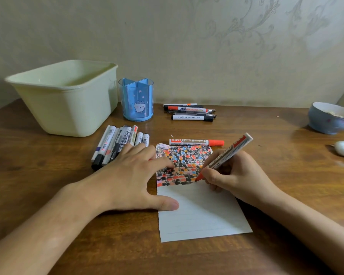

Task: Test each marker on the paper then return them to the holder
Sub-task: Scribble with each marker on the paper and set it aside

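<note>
Here, lined paper (199, 211), upper half thick with marker scribbles.

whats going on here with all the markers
A person is testing markers on paper. The right hand grips a red marker, tip on the scribbled patch, while the left hand presses the sheet flat. The blue holder looks empty; other markers lie in a row beside the left hand and a pile behind the paper.
</note>
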{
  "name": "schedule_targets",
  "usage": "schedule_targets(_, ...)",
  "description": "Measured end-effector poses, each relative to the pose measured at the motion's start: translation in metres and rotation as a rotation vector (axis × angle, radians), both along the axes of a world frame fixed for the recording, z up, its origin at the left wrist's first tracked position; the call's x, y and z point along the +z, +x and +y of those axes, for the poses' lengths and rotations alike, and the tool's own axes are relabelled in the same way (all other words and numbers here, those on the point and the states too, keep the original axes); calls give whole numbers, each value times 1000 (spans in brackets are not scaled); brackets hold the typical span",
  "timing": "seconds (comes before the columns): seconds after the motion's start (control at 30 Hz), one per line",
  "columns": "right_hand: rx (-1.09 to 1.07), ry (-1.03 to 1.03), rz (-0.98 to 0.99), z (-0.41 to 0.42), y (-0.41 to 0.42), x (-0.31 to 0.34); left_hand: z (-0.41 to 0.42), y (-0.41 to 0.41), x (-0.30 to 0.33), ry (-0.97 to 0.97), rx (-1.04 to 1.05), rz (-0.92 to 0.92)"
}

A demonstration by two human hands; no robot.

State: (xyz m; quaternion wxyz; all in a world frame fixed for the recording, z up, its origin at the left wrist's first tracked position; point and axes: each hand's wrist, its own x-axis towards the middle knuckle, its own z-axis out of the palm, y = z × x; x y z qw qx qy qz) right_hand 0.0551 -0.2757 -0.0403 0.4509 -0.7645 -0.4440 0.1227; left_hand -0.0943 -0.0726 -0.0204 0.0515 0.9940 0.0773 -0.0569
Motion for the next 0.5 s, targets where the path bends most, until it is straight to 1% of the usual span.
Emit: schedule_targets(0.5, 33, -8, -45, 0, -4, 1, -1, 0, 1, 10, 8, 2)
